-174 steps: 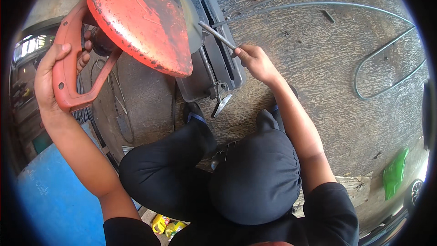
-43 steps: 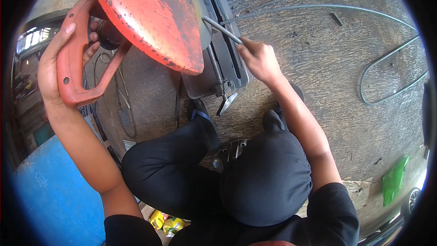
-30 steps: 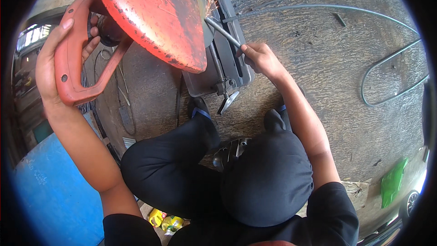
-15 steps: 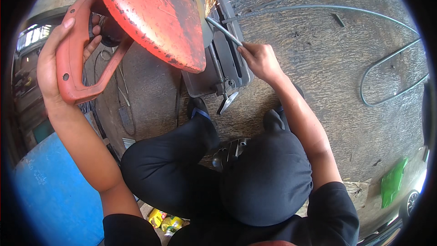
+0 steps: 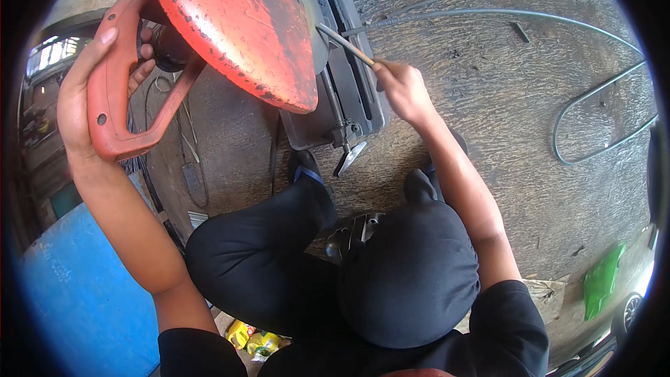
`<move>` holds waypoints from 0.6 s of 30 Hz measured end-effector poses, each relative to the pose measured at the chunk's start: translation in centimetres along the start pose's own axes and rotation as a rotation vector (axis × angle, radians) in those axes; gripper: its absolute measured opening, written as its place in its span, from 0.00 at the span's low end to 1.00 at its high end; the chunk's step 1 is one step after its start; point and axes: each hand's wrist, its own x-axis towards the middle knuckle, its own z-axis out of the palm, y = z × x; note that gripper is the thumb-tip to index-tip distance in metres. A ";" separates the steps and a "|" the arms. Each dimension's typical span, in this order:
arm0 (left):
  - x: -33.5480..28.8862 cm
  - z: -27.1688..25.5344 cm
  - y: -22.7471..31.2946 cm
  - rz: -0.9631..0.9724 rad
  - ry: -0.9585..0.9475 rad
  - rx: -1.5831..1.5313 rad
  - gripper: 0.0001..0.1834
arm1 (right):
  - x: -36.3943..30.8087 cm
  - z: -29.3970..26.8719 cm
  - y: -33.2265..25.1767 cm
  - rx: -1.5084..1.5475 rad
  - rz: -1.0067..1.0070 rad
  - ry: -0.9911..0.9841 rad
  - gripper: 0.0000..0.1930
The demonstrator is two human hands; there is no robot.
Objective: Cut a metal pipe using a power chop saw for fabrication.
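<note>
My left hand (image 5: 75, 115) is wrapped round the red handle (image 5: 105, 101) of a cut-off saw, thumb on the near side and fingertips curling through the grip. The saw's worn red guard (image 5: 241, 35) covers most of its grey cutting disc (image 5: 318, 45). My right hand (image 5: 406, 94) pinches a thin metal rod (image 5: 349, 45) at its near end. The rod's far tip lies at the disc's edge; whether it touches is hard to tell. Below is the saw's grey base (image 5: 373, 108) with a threaded clamp screw (image 5: 333, 101).
Long bent metal rods (image 5: 488, 12) curve over the worn floor (image 5: 488, 105) on the right, with short offcuts (image 5: 520, 31) nearby. A blue panel (image 5: 91, 286) stands at lower left. Cables (image 5: 192, 139) lie left of the saw. A green bag (image 5: 604, 279) is at far right.
Sparks flew from the disc where the rod met it; none show now. My right hand has shifted and turned slightly with the rod. My left hand stays on the handle.
</note>
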 end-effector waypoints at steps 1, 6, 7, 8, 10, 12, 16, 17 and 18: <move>0.2 -0.3 -0.1 0.001 0.000 0.000 0.23 | 0.2 -0.1 0.6 0.000 0.000 0.001 0.14; 0.2 -0.4 -0.2 -0.007 0.009 -0.009 0.23 | 0.6 -0.4 2.5 0.463 0.146 -0.281 0.19; 0.1 -0.3 -0.2 -0.007 0.009 -0.009 0.23 | 0.5 -0.5 2.4 0.559 0.197 -0.338 0.19; 0.0 -0.2 -0.1 -0.010 0.011 -0.019 0.24 | 0.3 -0.4 2.2 0.558 0.198 -0.338 0.19; -0.1 0.2 -0.1 -0.014 0.017 -0.029 0.26 | 0.1 0.0 1.9 0.510 0.212 -0.407 0.18; -0.1 0.6 -0.1 0.008 0.027 -0.036 0.24 | -0.1 0.4 1.9 0.447 0.187 -0.371 0.18; 0.0 0.5 -0.1 0.018 0.021 -0.039 0.24 | -0.3 1.2 1.8 0.215 0.052 -0.185 0.16; -0.1 0.6 0.0 0.020 0.025 -0.036 0.24 | -0.3 1.5 2.1 0.215 0.051 -0.185 0.16; -0.1 0.6 0.0 0.021 0.028 -0.033 0.24 | -0.3 1.7 2.2 0.157 -0.028 -0.136 0.15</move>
